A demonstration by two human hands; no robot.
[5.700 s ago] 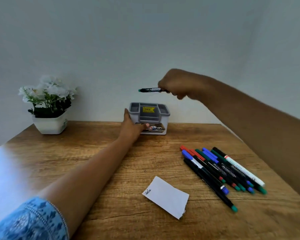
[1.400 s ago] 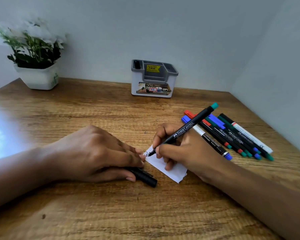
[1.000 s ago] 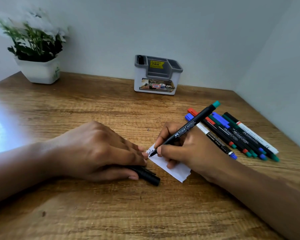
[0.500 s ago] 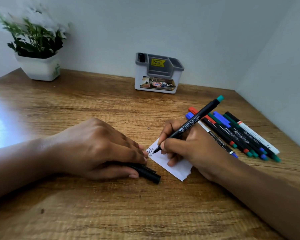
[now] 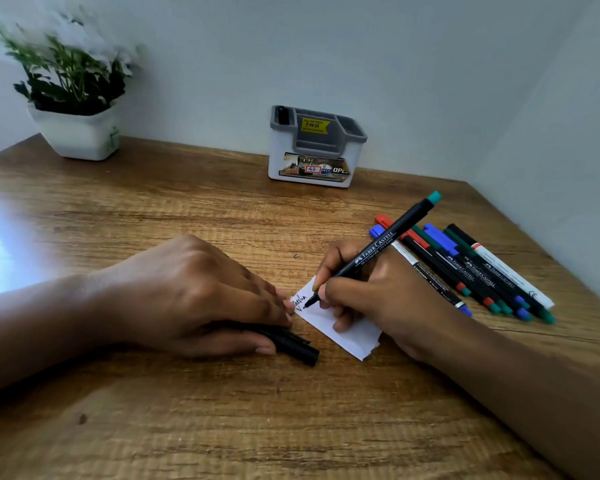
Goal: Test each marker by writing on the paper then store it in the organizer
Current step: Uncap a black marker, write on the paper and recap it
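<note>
Shift: both hands have come down from the organizer (image 5: pixel 312 157) by the wall (image 5: pixel 361 46).
Right hand (image 5: pixel 378 292): I see it pinching a slim black marker (image 5: pixel 378 244), tip on the paper (image 5: pixel 347 336), green end raised.
Left hand (image 5: pixel 187 292): clasps the black cap (image 5: pixel 291 342), fingertips at the paper's edge.
Surface: grained wooden table (image 5: pixel 222 427); loose markers (image 5: pixel 465 268) lie to the right.
</note>
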